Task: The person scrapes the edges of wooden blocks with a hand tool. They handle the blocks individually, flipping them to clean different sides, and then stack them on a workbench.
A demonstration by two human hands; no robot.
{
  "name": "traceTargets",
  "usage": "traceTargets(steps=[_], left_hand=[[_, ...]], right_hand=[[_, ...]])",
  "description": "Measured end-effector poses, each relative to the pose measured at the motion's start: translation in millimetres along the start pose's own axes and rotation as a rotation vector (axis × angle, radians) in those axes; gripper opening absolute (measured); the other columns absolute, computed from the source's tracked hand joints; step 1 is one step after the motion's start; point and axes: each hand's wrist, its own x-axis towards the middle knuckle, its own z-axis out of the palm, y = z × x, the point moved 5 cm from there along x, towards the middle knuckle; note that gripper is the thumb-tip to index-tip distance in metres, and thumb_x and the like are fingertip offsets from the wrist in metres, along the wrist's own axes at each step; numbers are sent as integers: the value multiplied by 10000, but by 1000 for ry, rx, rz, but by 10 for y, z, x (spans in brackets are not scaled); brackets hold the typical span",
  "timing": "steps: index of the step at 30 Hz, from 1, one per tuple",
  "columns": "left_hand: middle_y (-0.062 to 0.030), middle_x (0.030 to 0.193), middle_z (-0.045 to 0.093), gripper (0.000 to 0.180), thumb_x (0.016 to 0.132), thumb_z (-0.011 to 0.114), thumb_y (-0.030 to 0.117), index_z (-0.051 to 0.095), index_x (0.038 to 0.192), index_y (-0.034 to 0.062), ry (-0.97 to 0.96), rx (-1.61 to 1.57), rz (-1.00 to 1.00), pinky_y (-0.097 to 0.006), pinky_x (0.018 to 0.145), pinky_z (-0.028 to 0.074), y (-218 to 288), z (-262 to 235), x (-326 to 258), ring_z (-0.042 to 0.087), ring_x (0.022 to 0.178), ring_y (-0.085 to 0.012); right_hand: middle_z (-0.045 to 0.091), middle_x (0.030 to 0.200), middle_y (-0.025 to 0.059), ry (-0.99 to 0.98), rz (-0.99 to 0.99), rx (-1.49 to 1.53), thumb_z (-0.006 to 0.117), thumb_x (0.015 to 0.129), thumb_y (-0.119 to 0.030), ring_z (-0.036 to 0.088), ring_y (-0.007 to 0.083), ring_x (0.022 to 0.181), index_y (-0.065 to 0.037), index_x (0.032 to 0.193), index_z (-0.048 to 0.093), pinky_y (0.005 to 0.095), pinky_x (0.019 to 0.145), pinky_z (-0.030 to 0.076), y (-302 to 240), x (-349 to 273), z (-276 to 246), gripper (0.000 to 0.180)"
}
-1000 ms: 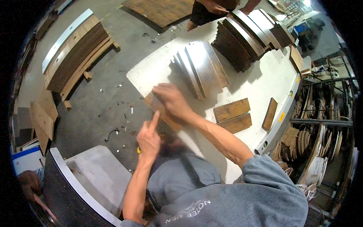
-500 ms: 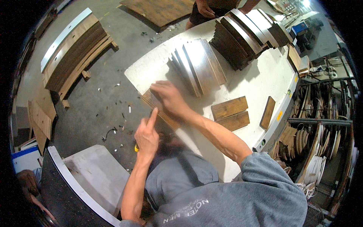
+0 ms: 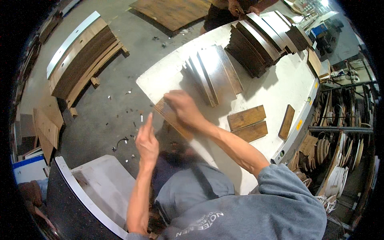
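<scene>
My left hand (image 3: 147,141) is beside the table's near-left edge, index finger stretched out and the others curled in. What those fingers hold, if anything, is hidden. My right hand (image 3: 183,109), smeared by motion, is closed over a brown wooden board (image 3: 173,121) at the table edge; anything inside its fingers is out of sight. Beyond it on the white table (image 3: 154,82) stands a fanned group of brown boards (image 3: 221,74) with shiny faces. To the right lie two short stained wood pieces (image 3: 247,117) side by side, and a third wood piece (image 3: 286,122) apart.
A larger row of dark boards (image 3: 256,48) fills the table's far end, near another person's hands (image 3: 244,9). A long level (image 3: 298,126) runs along the right edge. Curved wooden panels (image 3: 78,58) rest on the floor at left. Racks (image 3: 340,128) stand to the right.
My left hand has drawn back slightly from the board, and the yellow thing beside it no longer shows. The right hand is still over the board. The other person's hands have moved closer together.
</scene>
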Motion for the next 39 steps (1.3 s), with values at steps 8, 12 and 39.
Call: traceTargets(steps=[8,12,39], left_hand=[[-207,936,649,640,920,526,-38,629,1480,254,-4,-29,49,-489,760,549,-113,118,318,666,805,-409],[-187,899,605,705,854,557,-19,608,1487,287,-208,223,205,-533,696,540,158,288,-14,653,789,-418],[-188,970,689,569,947,497,-11,680,1420,248,-350,-17,63,-459,862,555,104,155,166,689,929,-413]], right_hand=[[709,1239,226,37,-37,-3,597,902,43,647,406,1204,-41,1261,722,456,1014,529,-40,-7,3,389],[710,1250,223,31,-20,-4,592,910,51,643,394,1222,-46,1259,727,453,1031,526,-28,-5,-4,386],[686,1235,230,27,66,-23,607,991,-40,665,406,1140,-22,1381,633,446,981,537,102,-32,9,392]])
